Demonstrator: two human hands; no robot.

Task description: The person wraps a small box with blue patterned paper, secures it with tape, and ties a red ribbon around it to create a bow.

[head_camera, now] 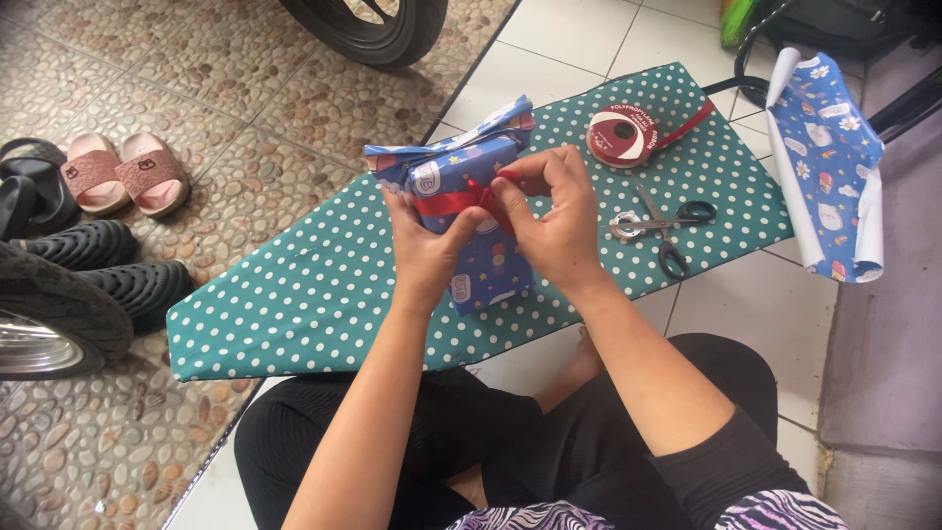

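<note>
At the bottom of the frame, the person's knees in black trousers and the hem of a zebra-patterned top; both bare forearms rise from here toward the centre. Just above the knees, a long green board with white polka dots (324, 294), serving as the bench, runs from the lower left to the upper right of the frame. At the centre, lying on this bench, a parcel wrapped in blue patterned paper (486, 260), one end gathered into loose folds toward the upper left. A red ribbon (449, 202) crosses the parcel's upper part. The left hand (424, 245) rests on the parcel, thumb and fingers closed together on the ribbon; the right hand (554, 216) meets it from the right, fingertips pinched shut on the ribbon where the two strands cross. To the right of the hands, a pair of scissors with black handles (659, 228) lies flat on the bench, blades shut, near but apart from the parcel. Above the scissors, a spool of red ribbon (620, 135) lies flat, a loose tail trailing toward the upper right. At the right edge of the frame, a curled sheet of the same blue patterned paper (829, 167), white underside showing. At the left edge, on the pebbled floor, pink slippers (123, 174), black rubber sandals (108, 265) and part of a tyre (59, 314); a second tyre (378, 29) at top centre.
</note>
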